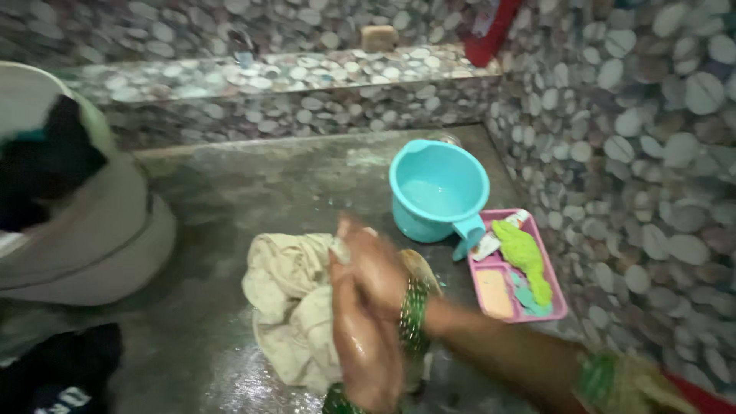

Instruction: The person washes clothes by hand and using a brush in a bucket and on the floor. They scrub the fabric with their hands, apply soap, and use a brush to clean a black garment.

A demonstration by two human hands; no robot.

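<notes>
Both wet hands are pressed together over a cream cloth (295, 307) bunched on the wet grey floor (230, 192): the right hand (376, 268), green bangles (414, 314) at its wrist, closes its fingers on a fold of the fabric, and the left hand (366, 345) clamps below it, though motion blur hides single fingers. Just beyond stands a turquoise mug (437, 192), beside a pink tray (556, 307) holding a green scrubber (525, 257) and soap (494, 294). A pebble-tiled wall (636, 138) rises on the right.

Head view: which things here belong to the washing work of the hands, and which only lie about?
In use:
- left hand and right hand, pressed together on the cloth
- wet cream cloth on the grey floor
- turquoise plastic water mug

Lying about:
- pink tray with green scrubber
- large pale bucket
- brown soap bar on ledge
</notes>
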